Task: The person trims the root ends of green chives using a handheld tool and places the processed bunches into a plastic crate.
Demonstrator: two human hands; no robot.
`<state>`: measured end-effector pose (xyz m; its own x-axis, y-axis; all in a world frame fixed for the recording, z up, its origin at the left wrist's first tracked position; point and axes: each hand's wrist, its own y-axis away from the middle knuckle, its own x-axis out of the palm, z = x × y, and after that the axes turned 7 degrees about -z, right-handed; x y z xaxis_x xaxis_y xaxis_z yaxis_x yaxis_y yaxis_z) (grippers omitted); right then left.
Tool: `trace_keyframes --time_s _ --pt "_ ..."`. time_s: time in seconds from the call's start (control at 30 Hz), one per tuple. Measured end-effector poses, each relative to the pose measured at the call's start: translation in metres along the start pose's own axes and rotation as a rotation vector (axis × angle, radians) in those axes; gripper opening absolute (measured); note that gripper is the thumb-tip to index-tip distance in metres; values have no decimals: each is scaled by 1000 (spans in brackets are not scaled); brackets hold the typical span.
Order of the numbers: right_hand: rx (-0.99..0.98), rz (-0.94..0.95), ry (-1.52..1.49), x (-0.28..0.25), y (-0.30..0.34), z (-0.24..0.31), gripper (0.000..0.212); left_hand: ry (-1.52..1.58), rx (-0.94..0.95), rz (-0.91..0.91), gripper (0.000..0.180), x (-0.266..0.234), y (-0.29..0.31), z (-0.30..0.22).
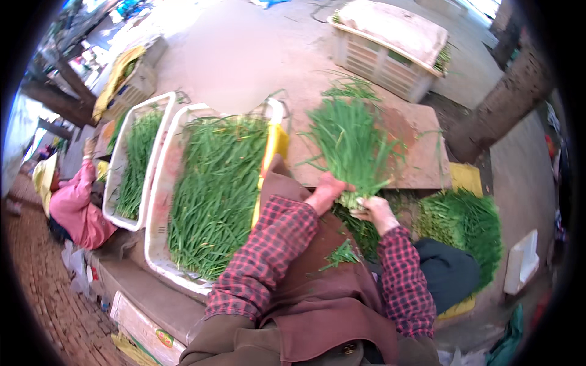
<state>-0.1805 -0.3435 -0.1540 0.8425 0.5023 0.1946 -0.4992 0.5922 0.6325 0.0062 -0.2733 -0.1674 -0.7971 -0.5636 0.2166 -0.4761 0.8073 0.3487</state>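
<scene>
Visibly, left fingers (335, 184) and right fingers (365, 213) grip greens (349, 134); a carton (139, 322) bears an oval label (164, 338).

Just the one view here, up on the wearer's head, left lens, tipped down and forward at the leafy bunch (351, 137)! Checked sleeves (262, 256) loom close from below, the worktop (424, 146) lies a little beyond, and the fisheye sweeps wide to a leaning trunk (503, 100), upper right!
</scene>
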Motion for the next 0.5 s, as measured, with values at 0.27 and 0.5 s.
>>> trace_keyframes --time_s 0.27,0.5 --pt "-24 -192 -72 13 -8 4 13 48 -318 -208 27 -10 -9 -28" --pt "-75 -292 -146 -37 -33 -5 17 79 -365 -279 29 -29 -26 -71"
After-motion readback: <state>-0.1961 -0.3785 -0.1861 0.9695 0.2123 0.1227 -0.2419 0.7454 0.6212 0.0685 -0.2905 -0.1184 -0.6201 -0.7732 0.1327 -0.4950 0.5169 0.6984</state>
